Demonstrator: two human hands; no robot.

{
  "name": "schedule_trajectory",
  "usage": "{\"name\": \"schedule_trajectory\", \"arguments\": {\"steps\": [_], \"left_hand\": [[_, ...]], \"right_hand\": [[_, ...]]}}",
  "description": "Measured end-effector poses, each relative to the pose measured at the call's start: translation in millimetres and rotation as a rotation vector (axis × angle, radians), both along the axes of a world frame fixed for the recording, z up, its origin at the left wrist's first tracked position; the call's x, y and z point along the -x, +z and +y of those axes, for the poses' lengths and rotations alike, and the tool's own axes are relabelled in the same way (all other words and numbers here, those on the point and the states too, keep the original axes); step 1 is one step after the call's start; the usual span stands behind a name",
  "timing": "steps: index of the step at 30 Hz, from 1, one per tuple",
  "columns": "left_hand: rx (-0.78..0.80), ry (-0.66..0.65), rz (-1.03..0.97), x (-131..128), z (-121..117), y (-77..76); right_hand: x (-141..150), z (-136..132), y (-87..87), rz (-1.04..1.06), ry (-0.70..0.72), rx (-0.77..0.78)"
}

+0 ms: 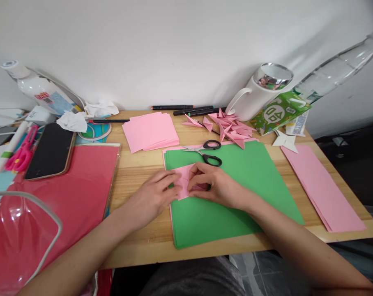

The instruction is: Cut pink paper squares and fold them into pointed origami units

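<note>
A small pink sheet of paper (183, 188) with a crease line lies on a stack of green paper (236, 224). My left hand (157, 193) holds its left edge, fingertips on the paper. The thumb and fingers of my right hand (215, 185) pinch the right part, which is folded over and partly hidden under the hand. Just above my hands, black-handled scissors (211, 161) lie with slightly parted blades on the green stack.
Behind are pink square sheets (151, 132), folded pink paper pieces (232, 126), markers (192, 110) and a white mug (256, 96). Pink strips (323, 189) lie right. A phone (52, 150) rests left on a red pack (81, 197), with a white cable (47, 209) nearby.
</note>
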State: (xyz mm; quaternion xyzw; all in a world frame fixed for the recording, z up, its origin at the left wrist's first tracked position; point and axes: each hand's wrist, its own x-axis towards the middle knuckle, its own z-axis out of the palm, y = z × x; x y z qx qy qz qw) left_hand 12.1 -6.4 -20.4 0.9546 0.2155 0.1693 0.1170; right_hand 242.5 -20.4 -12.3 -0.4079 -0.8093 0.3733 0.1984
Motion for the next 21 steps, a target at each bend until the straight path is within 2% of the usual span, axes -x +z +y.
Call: {"name": "schedule_trajectory", "arguments": {"steps": [5, 21], "left_hand": [[-0.060, -0.129, 0.090, 7.9, 1.1, 4.0], [-0.046, -0.135, 0.157, 8.7, -0.7, 4.7]], "right_hand": [[-0.2, 0.0, 0.2, -0.018, 0.001, -0.012], [0.0, -0.2, -0.6, -0.004, -0.013, 0.006]]}}
